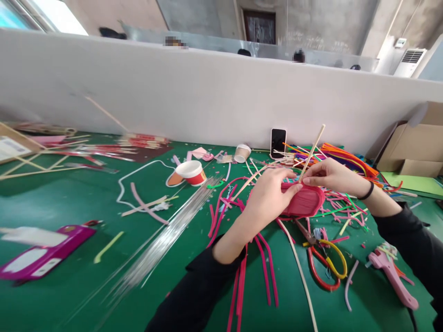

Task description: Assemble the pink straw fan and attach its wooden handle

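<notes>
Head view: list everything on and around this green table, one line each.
Pink oval piece: one, pink, held between both hands
Wooden stick: one, pale, rising from that piece
Pipe cleaners: many, mostly pink, strewn under the hands
Wire bundle: one, silver, centre left
Phone: one, black, leaning on the wall
Paper cup: one, brown, tipped beside phone
Tub: one, red and white, centre
Handled tool: one, red and yellow, near right
Glue gun: one, pink, right edge
Pack: one, magenta, near left
Cardboard: count unclear, brown, far right
Mat: one, green, under everything
Left hand: one, black sleeve, grips the piece
Right hand: one, black wristband, pinches the stick
</notes>
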### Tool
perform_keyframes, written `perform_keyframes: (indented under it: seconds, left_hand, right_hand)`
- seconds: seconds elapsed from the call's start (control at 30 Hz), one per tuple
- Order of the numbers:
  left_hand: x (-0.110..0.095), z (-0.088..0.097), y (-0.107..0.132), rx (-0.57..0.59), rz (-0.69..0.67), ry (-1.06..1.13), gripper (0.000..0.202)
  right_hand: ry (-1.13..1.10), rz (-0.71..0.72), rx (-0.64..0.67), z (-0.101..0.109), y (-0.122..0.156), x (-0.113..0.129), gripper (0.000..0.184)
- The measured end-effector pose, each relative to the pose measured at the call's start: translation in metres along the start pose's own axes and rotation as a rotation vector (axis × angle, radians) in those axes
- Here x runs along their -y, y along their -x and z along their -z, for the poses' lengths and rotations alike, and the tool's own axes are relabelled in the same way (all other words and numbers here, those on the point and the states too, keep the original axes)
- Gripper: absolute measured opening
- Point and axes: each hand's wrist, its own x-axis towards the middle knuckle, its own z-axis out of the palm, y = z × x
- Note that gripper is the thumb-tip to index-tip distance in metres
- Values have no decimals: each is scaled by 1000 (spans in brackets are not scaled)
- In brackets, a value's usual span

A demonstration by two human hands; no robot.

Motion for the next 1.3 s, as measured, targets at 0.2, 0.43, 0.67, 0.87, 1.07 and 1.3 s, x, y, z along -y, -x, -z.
perform_keyframes:
  seconds: [0.2,0.43,0.67,0.87,1.07,1.3]
  left_hand:
    - [2,-8,-2,-170,-54,-116,3]
    - [4,-11,-3,-192,-107,-129,12]
    - [7,-11,-5,-164,-110,-36,8]
    - [7,-4,-8,-195,-119,33,8]
    - [13,5,-12,-124,-101,227,9]
    - [31,3,-23,165,-63,472,19]
  right_hand:
    - [-88,-118,-185,-17,2,3,28]
    - [-163,-206,-217,-21,2,4,26]
    - [-215,-135,-147,-13,-1,-5,33]
    - [-337,-223,-214,-21,1,0,41]
    - [-228,-78,-337,-32,7,10,32]
    - [-22,-64,-577,-55,12,-8,25]
